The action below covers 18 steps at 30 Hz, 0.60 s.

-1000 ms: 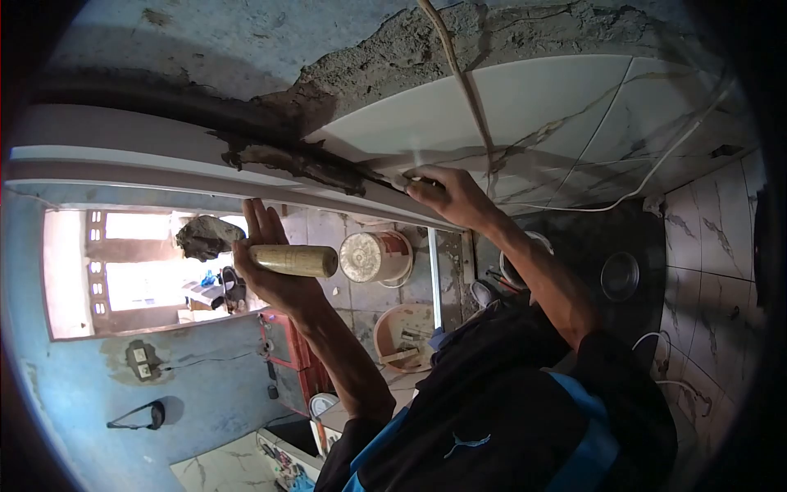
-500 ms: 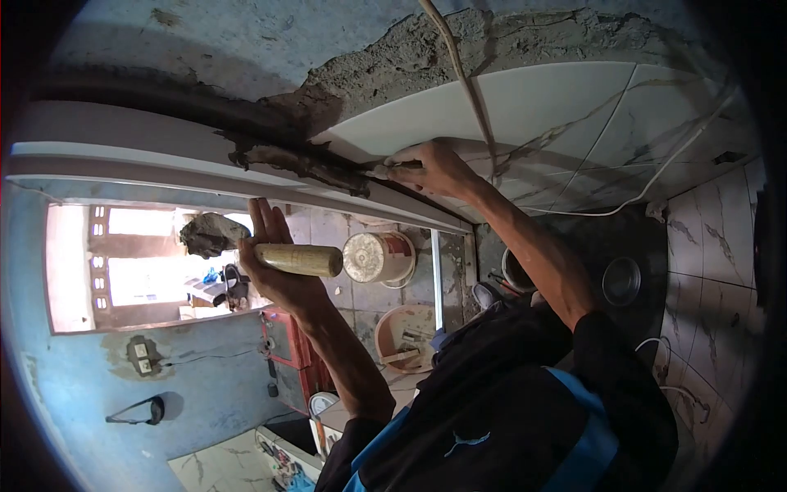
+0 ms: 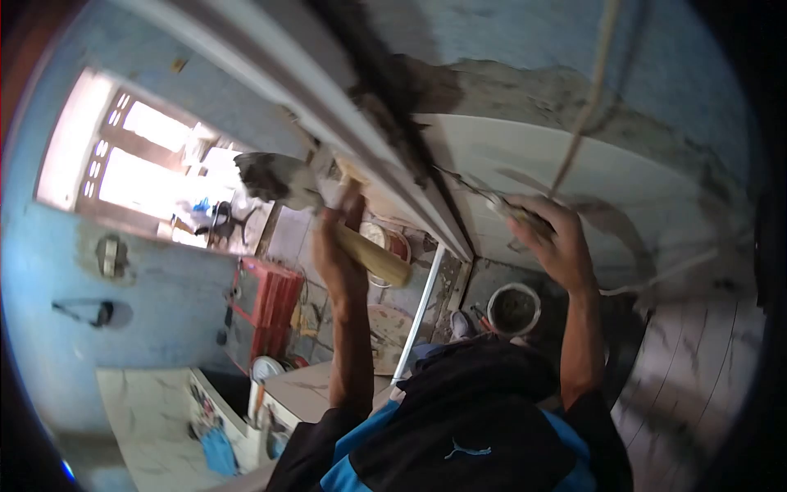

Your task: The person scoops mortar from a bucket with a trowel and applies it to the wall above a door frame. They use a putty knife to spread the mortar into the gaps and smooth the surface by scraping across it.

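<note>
My left hand (image 3: pixel 338 258) is closed around a trowel (image 3: pixel 375 256) near the base of its thick wooden handle. Dark wet mortar (image 3: pixel 257 175) clings to the far end of the trowel's blade. In my right hand (image 3: pixel 560 238) is a small thin-bladed spatula (image 3: pixel 498 202), its tip pointing up and left toward the edge of the white door frame (image 3: pixel 348 123). Behind the spatula are marbled wall tiles (image 3: pixel 484 148), and a dark gap runs between them and the frame.
A pale cable (image 3: pixel 586 115) hangs across the tiles. Below stand a bucket (image 3: pixel 514 310) with grey contents, another bucket (image 3: pixel 398 246) and a round basin (image 3: pixel 385 328) beyond the frame. A red cabinet (image 3: pixel 275 307) stands by the blue wall (image 3: pixel 164 303).
The view has tilted. My right hand has drawn back from the frame edge with the spatula, which now shows clearly. My left hand still holds the loaded trowel.
</note>
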Each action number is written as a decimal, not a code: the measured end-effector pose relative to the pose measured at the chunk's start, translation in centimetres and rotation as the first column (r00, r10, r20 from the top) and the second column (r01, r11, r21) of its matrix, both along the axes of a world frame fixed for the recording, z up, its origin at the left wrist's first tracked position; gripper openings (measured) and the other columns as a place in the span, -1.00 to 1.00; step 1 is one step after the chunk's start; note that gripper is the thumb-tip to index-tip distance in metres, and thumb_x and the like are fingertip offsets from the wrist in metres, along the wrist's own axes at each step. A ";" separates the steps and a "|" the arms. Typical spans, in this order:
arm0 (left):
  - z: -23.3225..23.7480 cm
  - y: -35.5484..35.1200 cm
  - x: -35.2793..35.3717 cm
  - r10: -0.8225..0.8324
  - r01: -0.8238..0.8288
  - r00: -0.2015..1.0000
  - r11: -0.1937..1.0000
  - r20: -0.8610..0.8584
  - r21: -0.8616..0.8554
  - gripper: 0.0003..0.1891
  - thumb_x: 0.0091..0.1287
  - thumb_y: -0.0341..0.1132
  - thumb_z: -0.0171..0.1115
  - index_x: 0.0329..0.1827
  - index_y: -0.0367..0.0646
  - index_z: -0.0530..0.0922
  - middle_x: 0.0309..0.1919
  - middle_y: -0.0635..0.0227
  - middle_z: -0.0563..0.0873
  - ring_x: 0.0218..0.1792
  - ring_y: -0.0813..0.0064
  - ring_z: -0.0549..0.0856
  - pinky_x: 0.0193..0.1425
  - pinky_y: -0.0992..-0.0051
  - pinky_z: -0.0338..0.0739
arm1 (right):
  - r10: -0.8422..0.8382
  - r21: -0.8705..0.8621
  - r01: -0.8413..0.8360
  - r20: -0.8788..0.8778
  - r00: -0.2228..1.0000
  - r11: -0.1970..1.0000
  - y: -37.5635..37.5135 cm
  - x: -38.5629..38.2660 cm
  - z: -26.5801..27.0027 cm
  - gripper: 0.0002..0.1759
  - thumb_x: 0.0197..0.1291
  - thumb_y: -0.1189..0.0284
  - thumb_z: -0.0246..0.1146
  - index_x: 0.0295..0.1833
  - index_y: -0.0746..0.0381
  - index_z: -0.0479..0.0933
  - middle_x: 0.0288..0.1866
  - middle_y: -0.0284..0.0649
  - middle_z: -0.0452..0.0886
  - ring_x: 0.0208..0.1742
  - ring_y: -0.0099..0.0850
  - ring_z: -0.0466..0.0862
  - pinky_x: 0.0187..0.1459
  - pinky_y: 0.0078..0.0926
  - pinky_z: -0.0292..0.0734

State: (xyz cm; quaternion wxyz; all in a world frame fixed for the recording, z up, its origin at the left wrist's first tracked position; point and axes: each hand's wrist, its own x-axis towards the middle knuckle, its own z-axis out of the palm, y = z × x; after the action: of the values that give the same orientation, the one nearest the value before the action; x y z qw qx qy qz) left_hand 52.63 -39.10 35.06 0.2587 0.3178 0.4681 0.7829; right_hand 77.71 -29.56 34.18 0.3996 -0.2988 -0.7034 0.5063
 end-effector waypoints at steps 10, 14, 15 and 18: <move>-4.2 -10.9 3.6 -0.020 0.005 1.000 0.821 -0.019 -0.572 -0.73 0.43 -0.20 0.02 -0.15 -0.29 0.45 -0.51 0.29 0.60 -0.60 0.56 0.58 -0.54 0.57 0.46 | -0.139 0.867 -0.303 0.383 0.913 0.397 -4.3 -5.1 1.9 -0.54 0.06 0.49 0.14 0.13 0.03 0.59 0.00 -0.14 0.57 -0.10 -0.30 0.58 -0.14 -0.39 0.49; -4.2 -11.8 4.6 -0.054 -0.064 0.987 0.724 -0.149 -0.686 -0.75 0.41 -0.21 0.07 -0.22 -0.28 0.46 -0.71 0.35 0.56 -0.68 0.59 0.56 -0.58 0.58 0.41 | -0.147 0.908 -0.322 0.369 0.918 0.269 -4.1 -6.6 3.2 -0.66 0.11 0.43 0.21 0.04 0.11 0.62 -0.04 -0.25 0.58 -0.09 -0.44 0.53 -0.21 -0.51 0.51; -4.3 -12.0 4.7 -0.084 -0.074 0.979 0.703 -0.186 -0.708 -0.75 0.41 -0.23 0.08 -0.22 -0.29 0.46 -0.70 0.34 0.57 -0.68 0.58 0.56 -0.58 0.58 0.40 | -0.147 0.908 -0.323 0.369 0.918 0.266 -4.2 -6.9 3.2 -0.66 0.11 0.43 0.21 0.04 0.11 0.62 -0.04 -0.25 0.58 -0.09 -0.44 0.53 -0.21 -0.51 0.51; -4.7 -12.1 5.1 -0.061 -0.145 0.964 0.699 -0.260 -0.700 -0.75 0.40 -0.24 0.09 -0.28 -0.30 0.44 -0.73 0.32 0.56 -0.72 0.58 0.52 -0.63 0.57 0.36 | -0.134 0.870 -0.393 0.446 0.885 0.296 -4.6 -7.0 2.8 -0.54 0.09 0.48 0.15 0.16 0.07 0.56 -0.01 -0.10 0.57 -0.15 -0.30 0.59 -0.21 -0.40 0.52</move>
State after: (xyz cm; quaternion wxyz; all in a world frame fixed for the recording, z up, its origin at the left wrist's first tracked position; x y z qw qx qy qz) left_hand 57.77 -51.25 30.38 0.2788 0.2831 0.7717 0.4966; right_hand 70.68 -34.12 36.98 0.2841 -0.0508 -0.9559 -0.0551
